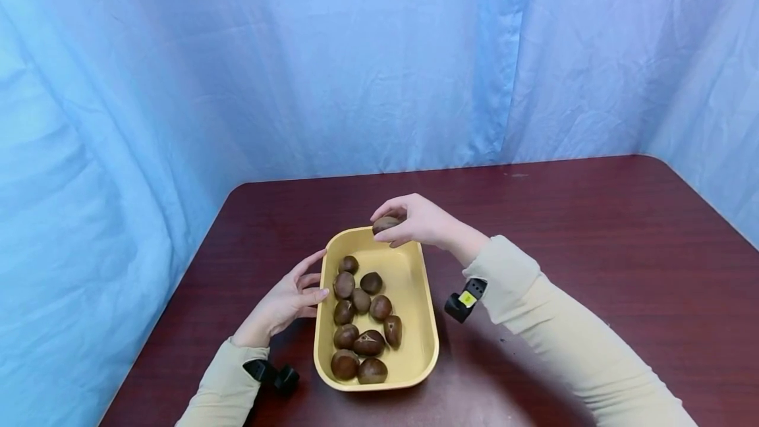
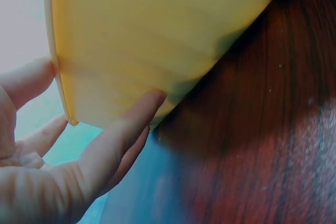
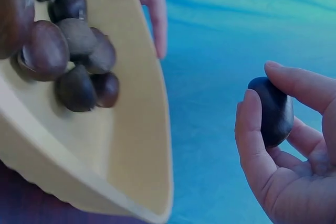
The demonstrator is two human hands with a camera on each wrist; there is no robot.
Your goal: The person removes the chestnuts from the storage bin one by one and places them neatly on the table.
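Over the smooth yellow tray (image 1: pixel 423 321), right hand (image 1: pixel 418 223) pinches a glossy chestnut (image 1: pixel 385 223); left hand (image 1: pixel 287 302), fingers straight, touches its wall.

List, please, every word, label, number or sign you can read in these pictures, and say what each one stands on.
No text can be read.
Yellow tag on the black right wrist device: too small to read.
Yellow tray, chestnuts, table and blue curtain: no writing shows.

Left hand (image 1: pixel 283 302): fingers straight and spread, tips pointing forward-right, forearm low at near left. Right hand (image 1: pixel 415 221): raised, wrist bent, thumb and fingers curled in a pinching grip; sleeved forearm angles in from right.
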